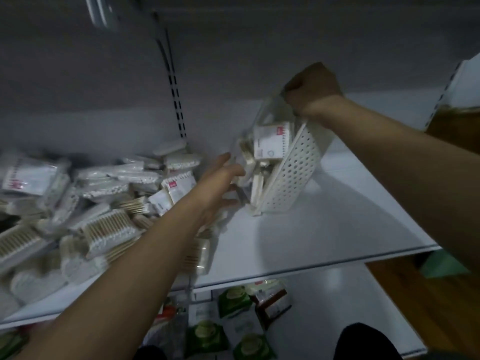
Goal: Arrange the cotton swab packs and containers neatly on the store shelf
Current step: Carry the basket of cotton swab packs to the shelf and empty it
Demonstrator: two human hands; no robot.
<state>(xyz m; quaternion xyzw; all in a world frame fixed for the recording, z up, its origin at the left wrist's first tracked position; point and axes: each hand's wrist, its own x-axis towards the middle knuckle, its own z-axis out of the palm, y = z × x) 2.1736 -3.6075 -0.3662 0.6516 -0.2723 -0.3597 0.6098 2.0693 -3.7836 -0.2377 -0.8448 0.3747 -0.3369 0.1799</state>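
Covering the left side of the shelf (337,224) is a loose pile of swab packs (104,224). Right of it a tipped white basket (291,175) is gripped at the top by the right hand (310,87); the left hand (220,183), fingers spread, holds nothing.

The right hand (311,87) grips the top rim of the perforated white basket (288,175), tipped on the shelf (337,219); swab packs (270,144) sit inside it, the left hand (220,180) spreads its fingers just left, a heap of packs (104,203) farther left
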